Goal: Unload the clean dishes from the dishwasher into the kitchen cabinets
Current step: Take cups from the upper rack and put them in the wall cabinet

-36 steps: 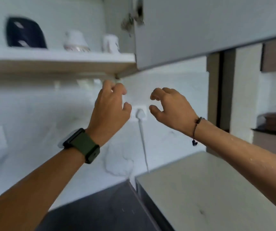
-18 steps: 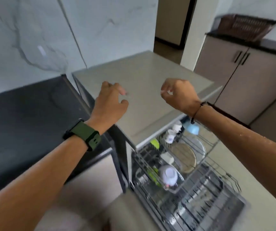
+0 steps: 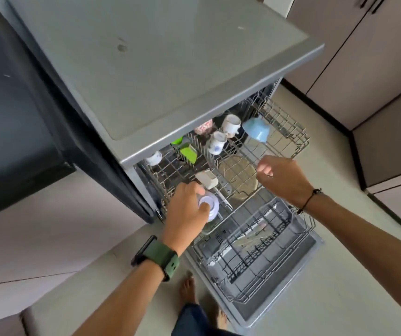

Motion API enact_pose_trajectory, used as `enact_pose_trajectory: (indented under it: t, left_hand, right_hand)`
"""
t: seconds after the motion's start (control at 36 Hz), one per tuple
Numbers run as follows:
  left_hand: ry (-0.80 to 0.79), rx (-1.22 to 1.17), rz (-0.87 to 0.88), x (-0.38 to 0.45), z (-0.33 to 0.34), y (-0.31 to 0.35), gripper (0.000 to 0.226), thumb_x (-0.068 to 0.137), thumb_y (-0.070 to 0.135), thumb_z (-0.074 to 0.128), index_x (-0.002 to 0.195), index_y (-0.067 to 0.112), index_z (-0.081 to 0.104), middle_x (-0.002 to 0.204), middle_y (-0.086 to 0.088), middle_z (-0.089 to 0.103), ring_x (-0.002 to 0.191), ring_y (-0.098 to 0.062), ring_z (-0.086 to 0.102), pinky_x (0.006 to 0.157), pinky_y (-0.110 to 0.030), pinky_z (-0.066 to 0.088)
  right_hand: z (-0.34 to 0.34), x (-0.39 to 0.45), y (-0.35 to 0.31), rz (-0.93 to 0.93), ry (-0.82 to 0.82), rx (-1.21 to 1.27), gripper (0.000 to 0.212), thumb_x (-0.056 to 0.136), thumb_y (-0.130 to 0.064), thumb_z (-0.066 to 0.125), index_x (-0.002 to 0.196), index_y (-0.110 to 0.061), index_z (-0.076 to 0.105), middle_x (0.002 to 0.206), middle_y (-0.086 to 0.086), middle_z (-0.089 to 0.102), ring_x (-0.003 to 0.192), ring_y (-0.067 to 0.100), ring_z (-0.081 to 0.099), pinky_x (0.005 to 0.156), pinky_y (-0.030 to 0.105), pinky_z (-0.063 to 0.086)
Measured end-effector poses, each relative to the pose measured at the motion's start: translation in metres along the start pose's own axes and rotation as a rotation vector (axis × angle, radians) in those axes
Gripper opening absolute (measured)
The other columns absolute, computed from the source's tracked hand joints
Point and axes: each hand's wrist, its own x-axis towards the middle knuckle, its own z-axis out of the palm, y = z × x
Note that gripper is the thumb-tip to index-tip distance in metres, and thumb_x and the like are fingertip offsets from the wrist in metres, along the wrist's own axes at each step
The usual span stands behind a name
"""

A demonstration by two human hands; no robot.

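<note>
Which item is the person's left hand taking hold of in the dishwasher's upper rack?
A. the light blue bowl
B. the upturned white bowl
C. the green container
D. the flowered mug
B: the left hand curls its fingers round the upturned white bowl at the near left of the upper rack, while the light blue bowl sits untouched far back.

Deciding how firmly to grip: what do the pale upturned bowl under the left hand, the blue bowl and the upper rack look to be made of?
Pale bowl: smooth, glossy, with a raised foot ring; likely glazed ceramic, perhaps melamine. The left hand grips it.
Blue bowl: even, shiny pale blue; probably glazed ceramic or plastic.
Upper rack: thin grey wire grid, apparently coated metal.
</note>
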Motion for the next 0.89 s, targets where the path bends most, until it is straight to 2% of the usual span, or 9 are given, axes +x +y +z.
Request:
enact_pose_trajectory:
  t: [0.11, 0.19, 0.31, 0.44, 0.53, 0.64, 0.72, 0.81, 0.89]
  left_hand:
    - [-0.064, 0.033, -0.040, 0.027, 0.024, -0.014, 0.028, 0.086, 0.007, 0.055, 0.113, 0.009, 0.054, 0.115, -0.009, 0.053, 0.102, -0.022, 0.055, 0.088, -0.032, 0.046]
    - [-0.063, 0.020, -0.027, 0.055, 0.039, -0.013, 0.030, 0.086, 0.005, 0.055, 0.115, 0.002, 0.053, 0.118, -0.012, 0.055, 0.109, -0.024, 0.053, 0.093, -0.032, 0.043]
    - [-0.007, 0.027, 0.026, 0.109, 0.064, -0.002, 0.035, 0.088, 0.010, 0.057, 0.121, 0.001, 0.049, 0.123, -0.011, 0.053, 0.114, -0.021, 0.050, 0.088, -0.021, 0.035]
    - [0.110, 0.181, 0.023, 0.204, 0.104, 0.000, 0.048, 0.087, 0.019, 0.060, 0.127, -0.002, 0.044, 0.126, -0.016, 0.053, 0.116, -0.028, 0.050, 0.094, -0.029, 0.037]
    - [0.117, 0.368, 0.019, 0.251, 0.129, -0.001, 0.070, 0.086, 0.030, 0.061, 0.138, -0.005, 0.028, 0.138, -0.021, 0.040, 0.128, -0.033, 0.037, 0.106, -0.033, 0.025]
    - [0.141, 0.504, -0.029, 0.292, 0.147, -0.005, 0.091, 0.083, 0.034, 0.065, 0.144, -0.006, 0.010, 0.146, -0.027, 0.024, 0.136, -0.036, 0.024, 0.114, -0.038, 0.018]
    - [0.170, 0.486, -0.039, 0.307, 0.153, -0.012, 0.087, 0.084, 0.028, 0.066, 0.143, -0.008, 0.013, 0.146, -0.025, 0.028, 0.134, -0.035, 0.029, 0.113, -0.036, 0.023]
    - [0.231, 0.414, -0.037, 0.310, 0.154, -0.016, 0.071, 0.086, 0.016, 0.062, 0.141, -0.006, 0.022, 0.141, -0.022, 0.037, 0.124, -0.033, 0.044, 0.100, -0.033, 0.039]
    - [0.265, 0.365, -0.017, 0.305, 0.150, -0.013, 0.057, 0.088, 0.012, 0.059, 0.135, -0.005, 0.032, 0.135, -0.020, 0.043, 0.117, -0.031, 0.050, 0.089, -0.028, 0.044]
  right_hand:
    - [0.025, 0.035, 0.022, 0.014, -0.086, -0.003, 0.025, 0.090, -0.017, 0.055, 0.111, -0.005, 0.057, 0.110, 0.014, 0.063, 0.091, 0.019, 0.054, 0.078, 0.022, 0.038]
    - [0.036, 0.064, 0.035, 0.032, -0.120, 0.000, 0.036, 0.089, -0.019, 0.058, 0.120, -0.003, 0.051, 0.119, 0.017, 0.057, 0.107, 0.026, 0.054, 0.082, 0.024, 0.038]
    - [0.046, 0.117, 0.055, 0.064, -0.152, -0.019, 0.056, 0.086, -0.020, 0.064, 0.133, -0.004, 0.039, 0.129, 0.018, 0.050, 0.116, 0.029, 0.050, 0.086, 0.027, 0.040]
    - [0.067, 0.210, 0.089, 0.017, -0.155, -0.107, 0.073, 0.081, -0.018, 0.068, 0.141, -0.001, 0.028, 0.136, 0.024, 0.042, 0.121, 0.035, 0.047, 0.093, 0.035, 0.042]
    - [0.080, 0.259, 0.107, -0.049, -0.126, -0.150, 0.079, 0.077, -0.011, 0.068, 0.144, -0.004, 0.025, 0.141, 0.025, 0.035, 0.126, 0.038, 0.041, 0.101, 0.043, 0.041]
    - [0.093, 0.310, 0.114, -0.155, -0.152, -0.242, 0.083, 0.079, -0.011, 0.067, 0.147, -0.008, 0.018, 0.150, 0.018, 0.025, 0.139, 0.031, 0.024, 0.111, 0.039, 0.030]
    - [0.104, 0.333, 0.111, -0.217, -0.221, -0.275, 0.082, 0.081, -0.014, 0.068, 0.147, -0.011, 0.020, 0.151, 0.018, 0.025, 0.139, 0.032, 0.025, 0.111, 0.039, 0.030]
    - [0.107, 0.337, 0.107, -0.213, -0.245, -0.272, 0.083, 0.075, -0.017, 0.076, 0.144, -0.013, 0.029, 0.147, 0.018, 0.033, 0.134, 0.035, 0.034, 0.107, 0.039, 0.034]
    - [0.104, 0.332, 0.109, -0.219, -0.192, -0.236, 0.080, 0.067, -0.020, 0.081, 0.135, -0.017, 0.040, 0.138, 0.018, 0.044, 0.124, 0.036, 0.045, 0.098, 0.040, 0.042]
